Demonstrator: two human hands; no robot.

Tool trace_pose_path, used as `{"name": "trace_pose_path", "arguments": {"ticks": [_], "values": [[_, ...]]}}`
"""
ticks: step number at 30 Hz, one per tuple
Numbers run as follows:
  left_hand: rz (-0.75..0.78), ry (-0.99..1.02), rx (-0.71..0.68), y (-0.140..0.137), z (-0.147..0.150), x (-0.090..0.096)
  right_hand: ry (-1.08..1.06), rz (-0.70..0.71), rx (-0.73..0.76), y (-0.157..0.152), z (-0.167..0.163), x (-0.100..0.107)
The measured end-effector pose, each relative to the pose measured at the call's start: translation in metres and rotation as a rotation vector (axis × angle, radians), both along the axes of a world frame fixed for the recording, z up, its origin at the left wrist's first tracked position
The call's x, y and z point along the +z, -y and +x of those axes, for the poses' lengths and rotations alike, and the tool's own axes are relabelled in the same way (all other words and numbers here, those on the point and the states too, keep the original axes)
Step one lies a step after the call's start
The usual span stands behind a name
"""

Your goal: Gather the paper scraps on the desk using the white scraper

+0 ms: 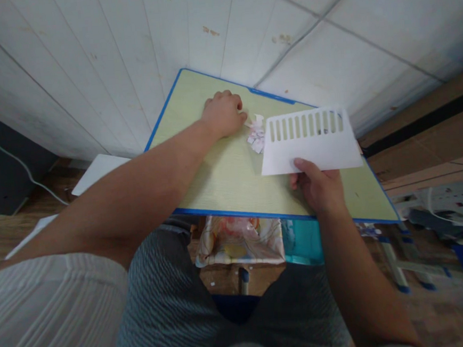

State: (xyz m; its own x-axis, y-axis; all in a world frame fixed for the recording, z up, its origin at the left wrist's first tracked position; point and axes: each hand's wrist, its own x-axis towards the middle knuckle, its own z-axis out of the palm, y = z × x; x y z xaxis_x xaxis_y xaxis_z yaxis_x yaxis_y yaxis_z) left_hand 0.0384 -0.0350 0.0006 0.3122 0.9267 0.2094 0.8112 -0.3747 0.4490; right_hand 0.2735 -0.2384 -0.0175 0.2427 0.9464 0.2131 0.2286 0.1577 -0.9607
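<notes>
Closest, at the lower left, a white sleeve with thin ribs covers the top of the left arm. That arm reaches long and slanted, up toward the middle of the frame. The right arm comes up from the lower right, bent so its hand sits nearer the body. Between them, at the bottom, are two legs in grey, wrinkly cloth. Past the knees, under the desk, there is a shiny, crinkly bag with a colourful pattern, and a smooth blue-green box next to it. Then comes the desk, with a flat, pale yellow-green top and a blue edge. Right of the middle, the right hand pinches the bottom edge of a white card, thumb on top and fingers tucked below. The card is thin, flat and smooth, tipped up over the desk, with a row of long, round-ended holes near its top edge. Just left of the card, a small heap of paper bits, crumpled and torn-looking, lies on the desk. A little farther up, the left hand is palm down with its fingers curled, close beside the heap; I can't tell if it holds a bit. Behind everything stands a white wall with lines and brown marks.
</notes>
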Motion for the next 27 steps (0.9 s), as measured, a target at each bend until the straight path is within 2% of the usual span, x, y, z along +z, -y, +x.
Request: {"name": "trace_pose_path", "arguments": {"ticks": [2, 4, 10, 20, 24, 27], "values": [[0.004, 0.016, -0.007, -0.001, 0.000, -0.001, -0.019, 0.043, -0.130, -0.006, -0.001, -0.001], [0.005, 0.029, -0.006, -0.002, 0.000, -0.002, -0.018, 0.044, -0.185, -0.010, -0.003, -0.003], [0.010, 0.044, -0.003, -0.003, 0.001, -0.002, 0.009, -0.006, -0.092, -0.010, -0.007, 0.000], [0.013, 0.025, 0.007, -0.001, 0.001, -0.002, 0.195, -0.027, 0.001, -0.012, -0.007, -0.002], [0.016, 0.036, 0.000, -0.001, 0.000, -0.002, 0.172, -0.041, 0.052, -0.007, -0.005, 0.003], [0.016, 0.044, -0.004, -0.001, 0.000, -0.002, 0.111, -0.041, 0.018, -0.005, -0.006, 0.007]]}}
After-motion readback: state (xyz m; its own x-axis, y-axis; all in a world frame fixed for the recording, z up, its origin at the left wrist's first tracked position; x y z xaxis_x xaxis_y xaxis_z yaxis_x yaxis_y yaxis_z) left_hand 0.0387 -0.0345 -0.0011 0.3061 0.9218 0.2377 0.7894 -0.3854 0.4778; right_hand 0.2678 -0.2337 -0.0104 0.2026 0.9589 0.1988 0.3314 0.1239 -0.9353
